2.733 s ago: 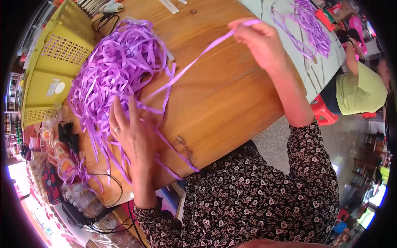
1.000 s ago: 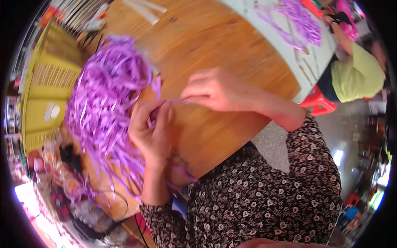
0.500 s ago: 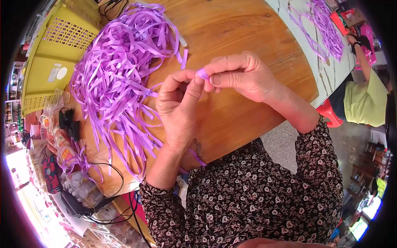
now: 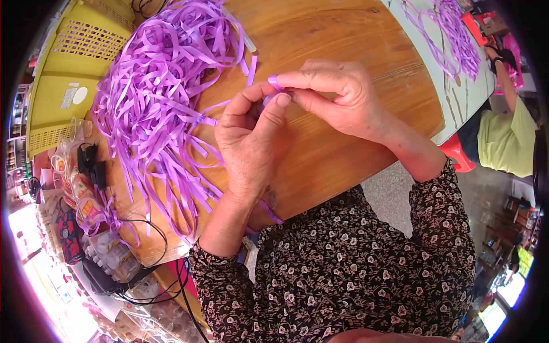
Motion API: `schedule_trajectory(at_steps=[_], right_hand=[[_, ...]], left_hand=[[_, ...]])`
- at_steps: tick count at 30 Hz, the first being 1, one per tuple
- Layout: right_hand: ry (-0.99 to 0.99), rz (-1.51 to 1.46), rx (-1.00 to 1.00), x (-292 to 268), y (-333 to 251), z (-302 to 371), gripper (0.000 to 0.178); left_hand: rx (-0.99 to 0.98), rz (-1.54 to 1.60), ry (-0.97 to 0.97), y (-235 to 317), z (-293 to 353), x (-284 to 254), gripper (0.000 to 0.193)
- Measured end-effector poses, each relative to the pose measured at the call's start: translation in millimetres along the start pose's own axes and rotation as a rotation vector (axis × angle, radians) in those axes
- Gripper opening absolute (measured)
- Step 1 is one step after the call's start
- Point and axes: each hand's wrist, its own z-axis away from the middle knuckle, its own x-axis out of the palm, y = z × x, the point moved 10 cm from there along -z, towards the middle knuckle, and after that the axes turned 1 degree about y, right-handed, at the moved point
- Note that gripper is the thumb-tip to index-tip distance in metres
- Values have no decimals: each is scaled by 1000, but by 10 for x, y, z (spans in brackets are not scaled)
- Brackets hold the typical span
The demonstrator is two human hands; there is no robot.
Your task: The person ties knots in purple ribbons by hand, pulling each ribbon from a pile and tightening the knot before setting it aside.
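Note:
A narrow purple ribbon (image 4: 275,82) shows between the fingertips of both hands, curled in a small loop above the table. My left hand (image 4: 247,134) is closed in a pinch on it, thumb against the bent index finger. My right hand (image 4: 346,100) pinches it too, its index finger stretched along the loop and the thumb underneath. The rest of this ribbon is mostly hidden by the fingers. Just left of my hands lies a big heap of purple ribbons (image 4: 163,86), its loose ends trailing toward my left forearm.
A yellow plastic basket (image 4: 54,123) stands at the far left of the wooden table (image 4: 337,34). Cables and plastic bags (image 4: 111,260) crowd the left edge. On a white marbled table (image 4: 423,34) at the right lie more purple ribbons (image 4: 454,43), beside a person in yellow-green (image 4: 503,140).
My right index finger has lifted and straightened, and the ribbon now curls in a loop at its tip. Both hands stay in nearly the same place.

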Motion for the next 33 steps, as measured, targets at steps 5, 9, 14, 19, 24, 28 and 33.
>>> schedule_trajectory(at_steps=[5, 9, 14, 19, 24, 28, 33], right_hand=[[85, 94, -41, -7, -96, 0, 22], [6, -91, 183, 22, 91, 5, 21], [-119, -693, 420, 196, 324, 60, 18], [-79, -173, 39, 84, 12, -15, 20], [-52, 411, -403, 120, -269, 80, 34], [-97, 511, -679, 159, -392, 96, 37], [-63, 502, -872, 195, -427, 82, 34]], left_hand=[[-3, -70, 1, -29, 10, -50, 12], [-56, 27, -10, -53, 16, -42, 10], [-164, 179, -49, -130, 26, 0, 9], [-252, 153, -50, -209, 25, -24, 9], [-327, 57, 0, -327, 0, -110, 9], [-311, -29, 12, -325, -7, -155, 8], [-280, 18, 24, -290, -35, -193, 9]])
